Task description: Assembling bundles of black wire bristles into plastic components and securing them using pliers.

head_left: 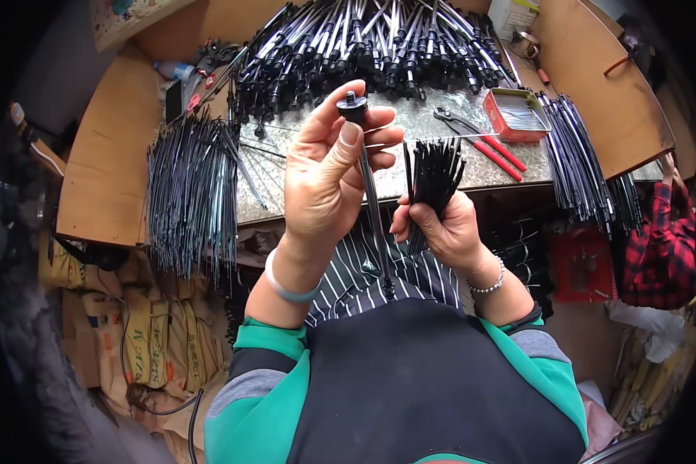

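Raised over the table's front edge, my left hand (pixel 317 170) is closed on a slim black rod (pixel 374 216). The rod has a round black collar with a short threaded stud at its top, and its lower end hangs down in front of my apron. To the right, my right hand (pixel 448 232) grips a bundle of thin black strips (pixel 436 174), upper ends fanned out. One strip (pixel 408 166) stands a little apart from the bundle. A thin pale line crosses between the two hands; I cannot tell what it is.
A big heap of silver rods with black fittings (pixel 363 46) fills the table's back. Black rods (pixel 189 193) overhang the front left, more rods (pixel 584 162) the right. Red-handled cutters (pixel 491 147) lie beside a red box (pixel 518 116). A person in a checked shirt (pixel 661 255) is at right.
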`<state>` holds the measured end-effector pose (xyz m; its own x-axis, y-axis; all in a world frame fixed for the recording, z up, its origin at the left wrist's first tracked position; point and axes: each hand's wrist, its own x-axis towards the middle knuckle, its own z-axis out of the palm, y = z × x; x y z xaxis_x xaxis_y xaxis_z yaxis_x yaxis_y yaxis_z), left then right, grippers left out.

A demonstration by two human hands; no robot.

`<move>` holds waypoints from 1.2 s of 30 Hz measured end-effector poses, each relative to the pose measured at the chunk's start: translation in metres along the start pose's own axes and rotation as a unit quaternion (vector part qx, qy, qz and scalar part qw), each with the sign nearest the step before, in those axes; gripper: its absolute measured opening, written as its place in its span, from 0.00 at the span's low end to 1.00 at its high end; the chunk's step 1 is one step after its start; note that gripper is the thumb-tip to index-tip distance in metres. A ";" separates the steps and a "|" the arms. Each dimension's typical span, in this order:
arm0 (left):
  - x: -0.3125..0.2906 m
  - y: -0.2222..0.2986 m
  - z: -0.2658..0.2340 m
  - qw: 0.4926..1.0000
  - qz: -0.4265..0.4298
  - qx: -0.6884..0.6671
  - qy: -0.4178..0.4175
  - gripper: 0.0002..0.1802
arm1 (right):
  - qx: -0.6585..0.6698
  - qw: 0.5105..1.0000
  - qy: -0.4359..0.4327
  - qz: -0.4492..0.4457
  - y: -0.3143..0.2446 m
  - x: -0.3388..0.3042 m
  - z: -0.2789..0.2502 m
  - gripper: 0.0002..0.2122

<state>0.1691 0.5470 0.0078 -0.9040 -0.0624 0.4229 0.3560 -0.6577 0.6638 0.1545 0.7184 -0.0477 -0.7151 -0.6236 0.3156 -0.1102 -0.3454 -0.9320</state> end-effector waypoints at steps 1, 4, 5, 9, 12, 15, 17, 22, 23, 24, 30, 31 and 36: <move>-0.001 0.000 0.000 1.000 0.001 0.001 0.003 0.24 | 0.001 1.000 -0.002 0.002 0.001 0.000 0.000 0.12; -0.003 0.001 0.001 0.999 -0.007 -0.031 0.030 0.24 | 0.008 1.000 0.022 0.001 0.000 0.000 0.000 0.12; -0.003 0.000 0.001 0.999 -0.008 -0.032 0.031 0.24 | 0.024 0.999 0.038 -0.027 -0.001 0.003 0.003 0.14; -0.003 -0.004 0.005 0.998 0.006 -0.047 0.047 0.23 | 0.001 0.999 0.050 -0.003 -0.004 0.011 0.008 0.17; -0.003 -0.007 0.007 0.998 0.014 -0.024 0.052 0.22 | 0.010 0.999 0.035 0.022 -0.003 0.018 0.012 0.17; -0.003 -0.013 0.004 0.998 0.023 -0.033 0.054 0.20 | 0.003 0.999 0.044 0.015 -0.002 0.023 0.015 0.17; -0.004 -0.015 0.001 0.997 0.029 -0.036 0.056 0.19 | -0.001 0.999 0.045 0.023 -0.001 0.024 0.015 0.17; -0.003 -0.023 0.004 0.996 0.036 -0.018 0.082 0.20 | 0.011 0.998 0.055 0.034 0.004 0.024 0.013 0.17; -0.002 -0.025 0.007 0.994 0.041 -0.001 0.100 0.20 | 0.014 0.998 0.058 0.035 0.005 0.024 0.013 0.16; -0.001 -0.028 0.008 0.992 0.045 0.016 0.118 0.20 | 0.018 0.997 0.060 0.036 0.006 0.024 0.012 0.16; 0.000 -0.040 0.013 0.984 0.073 0.049 0.154 0.18 | 0.007 0.997 0.066 0.036 0.013 0.022 0.010 0.16; 0.000 -0.042 0.013 0.981 0.079 0.059 0.164 0.18 | -0.023 0.997 0.075 0.022 0.015 0.023 0.010 0.16; 0.000 -0.046 0.014 0.982 0.077 0.061 0.164 0.17 | -0.163 0.975 0.100 -0.109 0.027 0.027 0.008 0.17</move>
<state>0.1557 0.5876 -0.0146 -0.8581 -0.4052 0.3155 0.5014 -0.5280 0.6855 0.1377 0.6866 -0.0624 -0.7665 -0.4004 0.5022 -0.4655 -0.1925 -0.8639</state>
